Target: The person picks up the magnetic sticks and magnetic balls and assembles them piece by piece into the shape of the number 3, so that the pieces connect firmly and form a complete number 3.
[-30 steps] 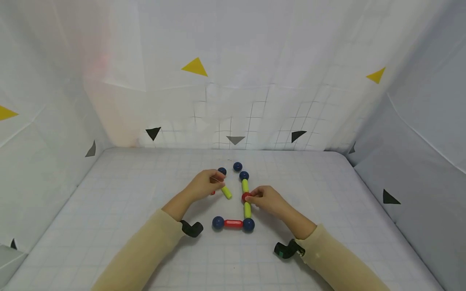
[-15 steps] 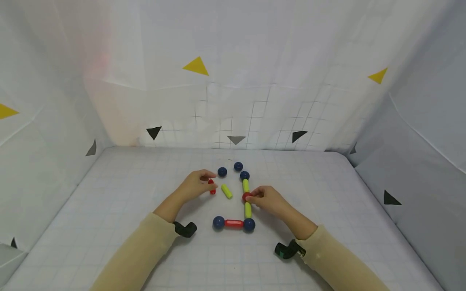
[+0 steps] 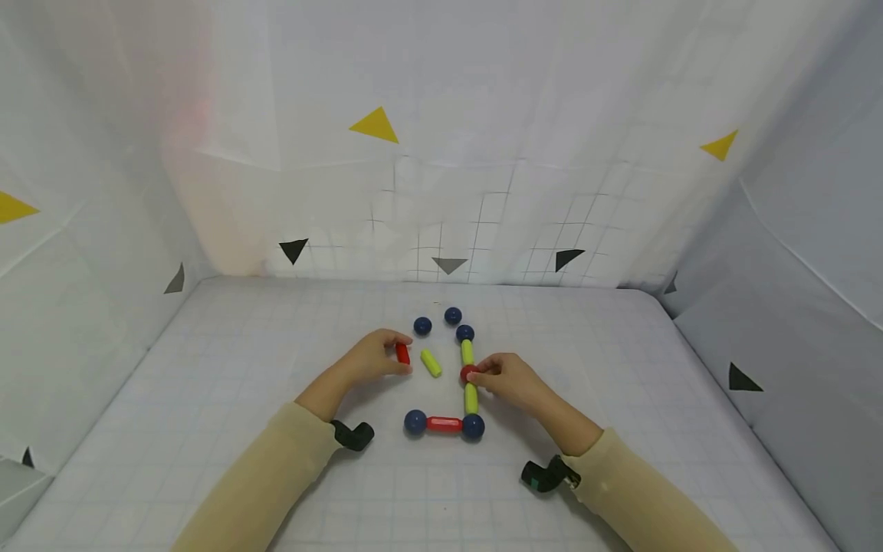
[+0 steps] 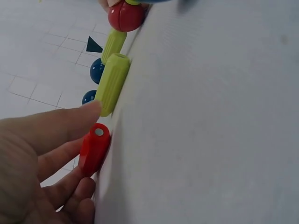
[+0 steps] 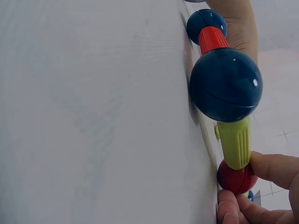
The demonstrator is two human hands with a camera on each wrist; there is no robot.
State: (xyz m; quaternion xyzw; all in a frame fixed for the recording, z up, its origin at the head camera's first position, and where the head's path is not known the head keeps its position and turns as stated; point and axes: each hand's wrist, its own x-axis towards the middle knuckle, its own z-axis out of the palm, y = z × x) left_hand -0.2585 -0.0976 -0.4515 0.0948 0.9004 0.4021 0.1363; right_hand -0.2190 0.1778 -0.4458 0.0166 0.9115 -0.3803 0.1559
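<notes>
My left hand [image 3: 366, 357] is around a short red magnetic rod [image 3: 403, 353] lying on the table. In the left wrist view, the thumb stands just off the rod's near end, and the other fingers lie behind and below it. A loose yellow-green rod [image 3: 431, 363] lies just to its right. My right hand [image 3: 513, 381] pinches a red ball [image 5: 237, 177] between thumb and fingers. That ball joins two yellow-green rods [image 3: 471, 399] in a line. A blue ball [image 3: 465, 333] caps the far end, and another blue ball [image 5: 226, 85] forms the near corner.
From the corner, a red rod [image 3: 444, 425] runs left to a blue ball [image 3: 415, 423]. Two loose blue balls, one left [image 3: 423, 326] and one right [image 3: 453, 315], rest farther back. White cloth walls surround the gridded white table [image 3: 276, 491].
My left hand has drawn back leftward from the loose yellow-green rod and blue ball to the red rod, its thumb shifting toward me. The right hand keeps its hold on the red ball.
</notes>
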